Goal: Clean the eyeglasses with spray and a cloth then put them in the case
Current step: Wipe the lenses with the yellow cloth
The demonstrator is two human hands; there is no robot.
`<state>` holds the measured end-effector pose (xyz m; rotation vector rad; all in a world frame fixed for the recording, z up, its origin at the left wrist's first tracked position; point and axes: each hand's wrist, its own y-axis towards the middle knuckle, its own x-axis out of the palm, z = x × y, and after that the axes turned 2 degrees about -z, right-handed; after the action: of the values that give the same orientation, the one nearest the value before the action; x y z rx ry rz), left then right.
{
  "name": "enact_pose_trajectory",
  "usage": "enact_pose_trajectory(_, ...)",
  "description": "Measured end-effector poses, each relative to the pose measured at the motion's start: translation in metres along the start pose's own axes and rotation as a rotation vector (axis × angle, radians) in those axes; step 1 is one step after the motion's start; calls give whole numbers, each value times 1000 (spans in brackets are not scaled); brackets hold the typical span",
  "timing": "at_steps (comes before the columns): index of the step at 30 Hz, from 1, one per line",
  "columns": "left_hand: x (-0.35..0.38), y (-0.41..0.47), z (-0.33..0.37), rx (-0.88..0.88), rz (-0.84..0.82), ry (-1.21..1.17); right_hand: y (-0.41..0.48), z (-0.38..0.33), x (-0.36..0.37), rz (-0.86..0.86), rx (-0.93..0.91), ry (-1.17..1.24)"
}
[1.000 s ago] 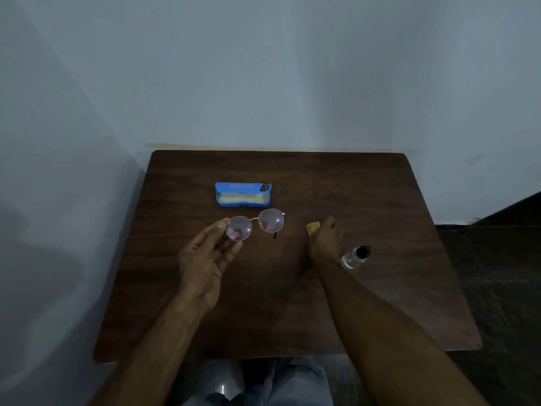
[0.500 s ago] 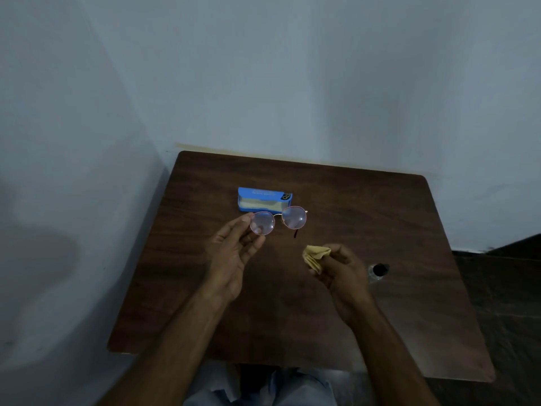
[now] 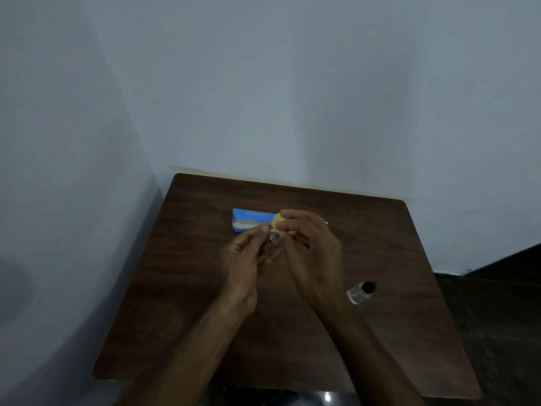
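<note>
Both hands meet over the middle of the brown table. My left hand pinches the round-lens eyeglasses by one lens rim; only a sliver of lens and a temple tip show. My right hand grips the yellow cloth and presses it against a lens. The open blue case lies on the table just behind the hands, its pale lining showing. The small clear spray bottle with a black cap lies on its side to the right of my right wrist.
The table stands in a corner, with a pale wall behind it and another on the left. Dark floor shows beyond the right edge. My knees are below the near edge.
My right hand lifted the cloth from the table and brought it left onto the glasses. My left hand kept hold of the glasses and the two hands closed together. The camera tilted up.
</note>
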<state>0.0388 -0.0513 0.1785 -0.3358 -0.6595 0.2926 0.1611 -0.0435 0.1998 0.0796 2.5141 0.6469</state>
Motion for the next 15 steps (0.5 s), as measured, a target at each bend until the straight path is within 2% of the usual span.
enact_pose_trajectory(4, 3, -3, 3, 18, -5, -14, -12, 3, 9, -31, -159, -251)
enact_pose_trajectory(7, 2, -5, 11, 36, -19, -52, -17, -4, 5, 55, -259, -381)
enact_pose_trajectory(10, 2, -11, 17, 50, -56, -66, -4, -7, -1, 71, -243, -398)
enact_pose_trajectory(15, 3, -13, 19, 120, -39, -30, -12, -13, 4, -76, -246, -359)
